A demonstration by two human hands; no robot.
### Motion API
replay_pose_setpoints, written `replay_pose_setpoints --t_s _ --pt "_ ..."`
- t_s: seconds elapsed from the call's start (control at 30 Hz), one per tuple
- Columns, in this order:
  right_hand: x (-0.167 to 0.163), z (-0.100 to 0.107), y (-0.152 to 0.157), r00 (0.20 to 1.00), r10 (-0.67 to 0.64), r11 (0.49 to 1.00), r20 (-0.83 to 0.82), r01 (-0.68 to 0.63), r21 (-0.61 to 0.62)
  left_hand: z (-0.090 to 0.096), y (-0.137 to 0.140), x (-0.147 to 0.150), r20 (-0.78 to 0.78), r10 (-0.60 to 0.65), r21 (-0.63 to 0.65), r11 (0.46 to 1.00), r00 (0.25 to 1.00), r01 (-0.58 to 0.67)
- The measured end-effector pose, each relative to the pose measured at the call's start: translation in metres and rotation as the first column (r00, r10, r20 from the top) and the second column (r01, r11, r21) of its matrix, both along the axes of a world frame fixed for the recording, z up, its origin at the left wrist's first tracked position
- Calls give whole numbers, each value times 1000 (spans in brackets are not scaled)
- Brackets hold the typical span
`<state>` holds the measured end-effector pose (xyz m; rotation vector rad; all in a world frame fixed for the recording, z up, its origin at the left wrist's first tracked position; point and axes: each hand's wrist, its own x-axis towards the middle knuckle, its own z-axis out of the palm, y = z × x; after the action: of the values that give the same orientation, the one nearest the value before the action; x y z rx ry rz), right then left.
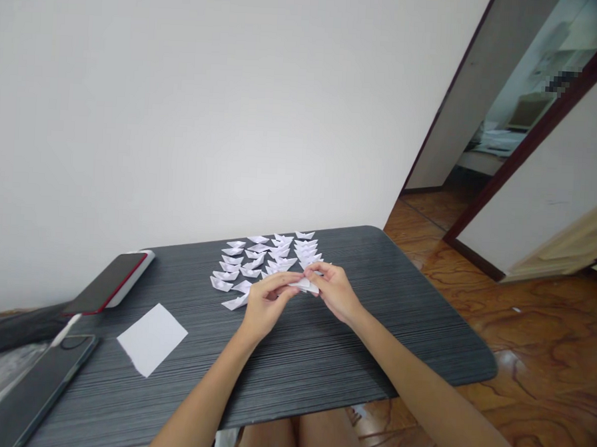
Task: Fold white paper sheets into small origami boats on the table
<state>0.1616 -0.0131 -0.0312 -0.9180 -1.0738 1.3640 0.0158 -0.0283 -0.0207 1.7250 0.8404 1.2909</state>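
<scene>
Between my two hands is a small piece of folded white paper [305,285], held just above the table. My left hand [269,301] pinches its left side, and the fingers of my right hand [335,292] close on its right side. The fingertips cover much of the paper, so its full shape is hidden. Right behind my hands stand several white paper boats [254,262] in rough rows. One paper boat [235,303] lies close to my left hand, partly behind it.
A square white sheet [152,339] lies flat on the dark table [371,361] to the left. Further left are a black tablet-like device with a red edge [108,283] and a dark phone-like device with a white cable [44,390]. A white wall [209,112] rises behind.
</scene>
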Motion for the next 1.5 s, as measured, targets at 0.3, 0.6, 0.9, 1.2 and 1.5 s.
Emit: replay_pose_setpoints --t_s 0.3,0.6,0.9,1.2,1.5 --pt "-2 -3 0 998 28 999 -48 -26 34 -7 4 0 64 81 28 996 995 -83" --pt "-5 -4 -1 997 64 997 -36 -62 48 -5 2 2 62 122 75 989 991 -127" --pt "-6 2 -7 995 101 994 5 -102 47 -7 2 3 100 171 -34 985 980 -169" --pt "-4 0 -5 987 157 986 23 -158 49 -4 6 3 186 185 -228 963 965 -141" --pt "-1 4 -7 931 351 927 -105 -361 -100 -4 8 0 161 56 -269 963 985 -11"
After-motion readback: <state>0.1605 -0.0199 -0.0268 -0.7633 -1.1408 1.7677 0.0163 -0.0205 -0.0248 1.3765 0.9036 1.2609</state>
